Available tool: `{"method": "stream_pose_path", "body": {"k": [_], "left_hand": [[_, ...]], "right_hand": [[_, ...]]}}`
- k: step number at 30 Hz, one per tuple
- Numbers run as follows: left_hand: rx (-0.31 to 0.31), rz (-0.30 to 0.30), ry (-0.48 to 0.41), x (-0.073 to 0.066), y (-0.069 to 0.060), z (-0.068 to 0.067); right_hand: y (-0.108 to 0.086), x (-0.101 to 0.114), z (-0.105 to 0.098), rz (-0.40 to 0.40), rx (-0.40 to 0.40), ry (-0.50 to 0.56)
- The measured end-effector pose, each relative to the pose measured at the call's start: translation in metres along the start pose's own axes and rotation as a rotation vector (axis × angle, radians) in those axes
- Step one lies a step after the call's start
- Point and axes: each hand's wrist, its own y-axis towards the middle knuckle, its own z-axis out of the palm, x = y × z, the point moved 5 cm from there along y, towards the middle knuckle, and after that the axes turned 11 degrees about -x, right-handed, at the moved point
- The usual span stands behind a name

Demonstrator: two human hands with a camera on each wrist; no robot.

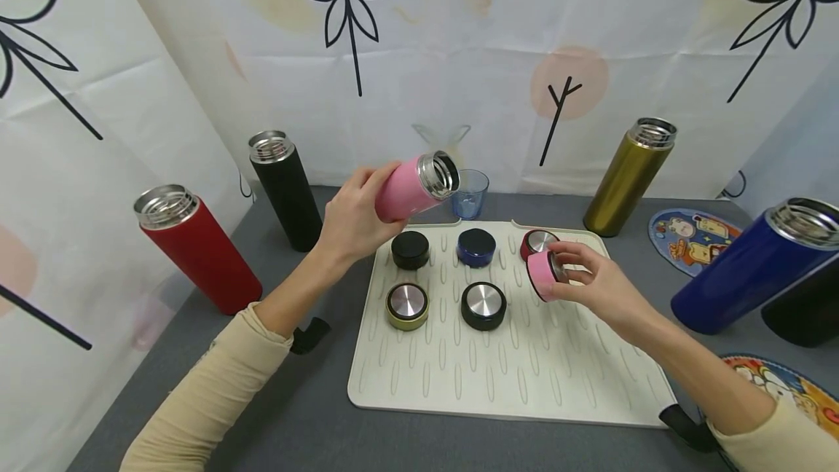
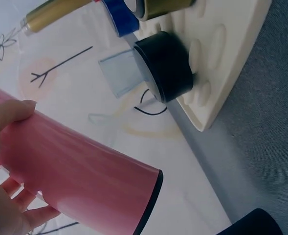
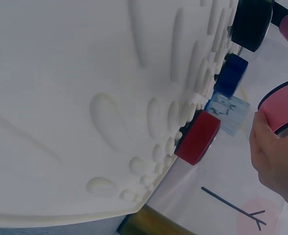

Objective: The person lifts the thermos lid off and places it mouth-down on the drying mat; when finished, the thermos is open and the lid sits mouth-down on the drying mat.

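My left hand (image 1: 359, 223) grips a pink thermos bottle (image 1: 405, 191) in the air, tilted so its bare steel mouth points up and to the right. In the left wrist view the pink body (image 2: 80, 166) ends in a black base. My right hand (image 1: 593, 281) pinches the pink bottle lid (image 1: 542, 275) by its edge, above the right part of a cream drying mat (image 1: 446, 384). On the mat stand a red lid (image 1: 539, 240), a blue lid (image 1: 476, 248), a black lid (image 1: 411, 250), an olive lid (image 1: 407, 306) and a black lid with steel top (image 1: 483, 305).
Lidless bottles stand around the mat: red (image 1: 203, 253) and black (image 1: 288, 195) at left, gold (image 1: 629, 181) and blue (image 1: 754, 272) at right. A dark object (image 1: 806, 304) sits behind the blue one. A clear glass (image 1: 470, 195) is behind the mat; cartoon mats (image 1: 695, 239) lie at right.
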Motion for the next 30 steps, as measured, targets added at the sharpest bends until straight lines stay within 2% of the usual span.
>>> {"method": "stream_pose_path", "body": {"k": [11,21,30], "left_hand": [[-0.063,-0.101,-0.053,0.02,0.002,0.003],[-0.199,-0.15,-0.157,0.044,0.005,0.008],[-0.204,-0.194,-0.19,0.054,0.004,0.013]], "right_hand": [[-0.001,-0.012,0.001,-0.033,0.026,-0.105],[0.0,-0.021,0.005,-0.046,0.048,-0.179],[0.003,-0.026,0.008,-0.131,0.062,-0.221]]}}
